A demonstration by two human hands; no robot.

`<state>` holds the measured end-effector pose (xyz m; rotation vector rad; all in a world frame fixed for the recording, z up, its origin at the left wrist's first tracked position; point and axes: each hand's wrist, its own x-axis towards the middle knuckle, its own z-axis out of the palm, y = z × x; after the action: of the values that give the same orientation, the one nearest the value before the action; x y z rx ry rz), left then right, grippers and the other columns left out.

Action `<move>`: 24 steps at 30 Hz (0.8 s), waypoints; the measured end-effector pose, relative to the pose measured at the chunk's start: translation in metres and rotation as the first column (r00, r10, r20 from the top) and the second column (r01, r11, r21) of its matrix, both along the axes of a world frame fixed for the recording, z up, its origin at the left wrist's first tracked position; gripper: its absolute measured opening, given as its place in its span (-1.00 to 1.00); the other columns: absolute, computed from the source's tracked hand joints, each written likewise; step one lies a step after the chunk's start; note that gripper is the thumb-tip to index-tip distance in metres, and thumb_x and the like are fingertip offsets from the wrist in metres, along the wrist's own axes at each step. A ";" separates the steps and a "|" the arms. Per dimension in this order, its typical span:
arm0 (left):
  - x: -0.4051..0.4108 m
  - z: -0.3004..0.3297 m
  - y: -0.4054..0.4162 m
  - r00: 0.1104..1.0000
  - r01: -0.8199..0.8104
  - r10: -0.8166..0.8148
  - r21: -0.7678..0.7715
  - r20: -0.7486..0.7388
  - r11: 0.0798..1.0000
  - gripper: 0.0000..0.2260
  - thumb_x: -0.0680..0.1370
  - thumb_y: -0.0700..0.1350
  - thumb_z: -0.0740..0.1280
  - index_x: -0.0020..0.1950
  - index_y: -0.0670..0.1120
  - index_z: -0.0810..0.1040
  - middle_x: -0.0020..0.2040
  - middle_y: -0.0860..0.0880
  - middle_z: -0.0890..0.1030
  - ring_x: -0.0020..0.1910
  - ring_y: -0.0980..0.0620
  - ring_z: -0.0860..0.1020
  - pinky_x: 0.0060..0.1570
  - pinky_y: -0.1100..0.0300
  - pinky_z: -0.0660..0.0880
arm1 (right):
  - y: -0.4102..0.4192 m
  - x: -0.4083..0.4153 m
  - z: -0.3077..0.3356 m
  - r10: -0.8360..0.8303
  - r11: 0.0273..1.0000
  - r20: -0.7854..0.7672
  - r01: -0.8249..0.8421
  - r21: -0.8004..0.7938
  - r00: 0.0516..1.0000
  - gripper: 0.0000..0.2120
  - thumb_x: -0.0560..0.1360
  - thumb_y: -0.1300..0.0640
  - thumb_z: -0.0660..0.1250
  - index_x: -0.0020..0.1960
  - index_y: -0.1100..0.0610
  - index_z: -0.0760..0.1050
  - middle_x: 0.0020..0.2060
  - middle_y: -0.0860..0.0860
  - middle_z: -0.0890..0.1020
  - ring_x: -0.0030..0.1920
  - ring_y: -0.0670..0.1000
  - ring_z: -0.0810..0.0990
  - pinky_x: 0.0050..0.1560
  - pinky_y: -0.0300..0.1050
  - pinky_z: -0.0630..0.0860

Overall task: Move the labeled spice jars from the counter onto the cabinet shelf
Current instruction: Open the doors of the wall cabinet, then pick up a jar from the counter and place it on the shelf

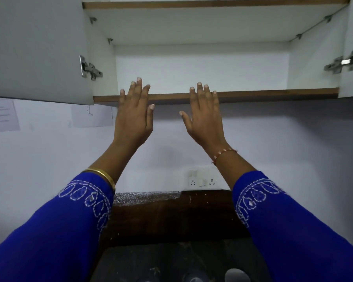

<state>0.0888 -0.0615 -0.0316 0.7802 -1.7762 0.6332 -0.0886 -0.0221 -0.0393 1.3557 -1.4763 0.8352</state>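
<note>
Both hands, left hand (pixel 134 117) and right hand (pixel 205 117), are reaching spread and empty at the shelf (pixel 273 94) edge at 12 o'clock, while no jars are showing; the desk (pixel 171 216) is lying at 6 o'clock.

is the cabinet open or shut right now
Open. Both cabinet doors are swung wide on their hinges, and the bare lower shelf and back wall show inside.

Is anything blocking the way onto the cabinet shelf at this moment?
Nothing visible does. Both doors are swung open and the cabinet shelf shows no items; the left hand and right hand are open at its front edge, holding nothing.
</note>
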 end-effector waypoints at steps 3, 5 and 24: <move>0.000 -0.009 -0.004 1.000 0.015 -0.015 0.024 0.000 1.000 -0.54 0.60 -0.07 -0.01 0.48 -0.19 0.18 0.53 -0.19 0.12 0.53 -0.13 0.08 0.49 -0.01 -0.11 | -0.004 -0.001 -0.008 -0.007 1.000 0.000 0.007 0.025 1.000 -0.35 0.54 -0.13 -0.05 0.46 0.29 0.17 0.45 0.27 0.25 0.48 0.26 0.18 0.48 0.15 0.03; -0.001 -0.020 -0.005 1.000 0.014 -0.014 0.037 0.004 0.999 -0.54 0.60 -0.07 0.00 0.49 -0.18 0.16 0.53 -0.19 0.11 0.53 -0.12 0.06 0.49 0.01 -0.13 | -0.005 -0.003 -0.016 -0.001 0.999 0.004 0.001 0.041 1.000 -0.34 0.55 -0.13 -0.06 0.48 0.30 0.13 0.46 0.28 0.21 0.49 0.26 0.14 0.49 0.15 -0.01; -0.010 -0.218 0.066 0.968 0.215 -0.131 0.444 -0.212 0.870 -0.60 0.63 -0.09 0.04 0.45 -0.19 0.24 0.51 -0.21 0.18 0.52 -0.12 0.11 0.48 0.05 -0.13 | 0.062 0.017 -0.220 0.180 0.921 0.349 -0.282 0.269 0.920 -0.37 0.55 -0.13 0.02 0.48 0.26 0.15 0.47 0.23 0.20 0.50 0.23 0.11 0.49 0.10 -0.02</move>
<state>0.0788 0.0044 -0.2500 0.9501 -1.8278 0.0041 -0.0712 0.0397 -0.2597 1.7250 -1.7771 1.0414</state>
